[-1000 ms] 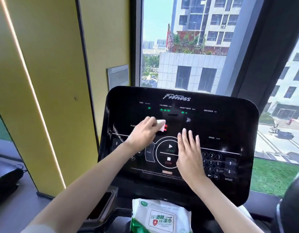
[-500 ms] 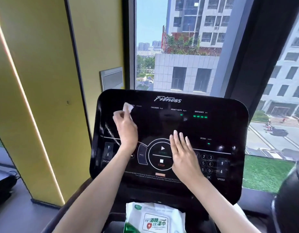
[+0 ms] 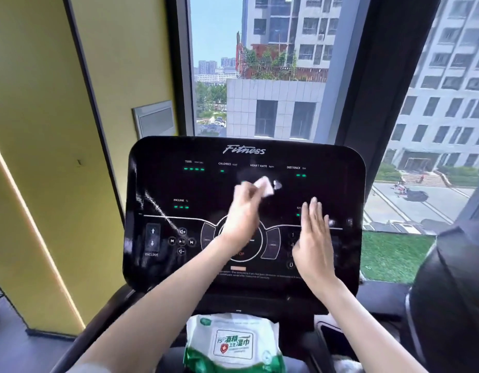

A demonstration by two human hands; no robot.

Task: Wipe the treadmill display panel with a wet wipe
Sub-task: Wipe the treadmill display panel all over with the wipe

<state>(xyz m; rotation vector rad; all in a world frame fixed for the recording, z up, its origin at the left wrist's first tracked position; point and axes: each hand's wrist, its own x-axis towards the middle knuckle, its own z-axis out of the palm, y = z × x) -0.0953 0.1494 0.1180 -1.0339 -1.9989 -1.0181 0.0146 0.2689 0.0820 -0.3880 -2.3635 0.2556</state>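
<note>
Wiping pass under way, judged from posture alone. Our left hand (image 3: 239, 214) pinches a folded white wet wipe (image 3: 264, 186) at the fingertips and holds it against the upper middle of the treadmill display panel (image 3: 157, 184), just below the HEART RATE label. The hand is motion-blurred, so we cannot tell exactly which fingers carry the wipe.

Our right hand (image 3: 312, 243) is spread flat, fingers together and pointing up, over the number keypad on the panel's right side. Whether the palm presses the surface or hovers just off it cannot be told.

The green-and-white wipe pack (image 3: 233, 343) sits below the panel, between our forearms.

Panel is powered: green readout segments show under TIME, CALORIES, DISTANCE and INCLINE. A pale streak (image 3: 157, 208) crosses the left side near the INCLINE readout; we read that area as not yet clean.

Risks from here:
- Left forearm lies over the central START/STOP dial. A sweep with pressure could trigger a touch control on a live console.
- Right palm covers keypad digits; leaning on it may enter a value.
- The wipe is folded small and held only at the tips. It could slip out on a fast stroke or leave narrow smears.
- Excess liquid could run down towards the lower edge.
- Bare-hand contact may leave new prints on the glossy black face.
</note>
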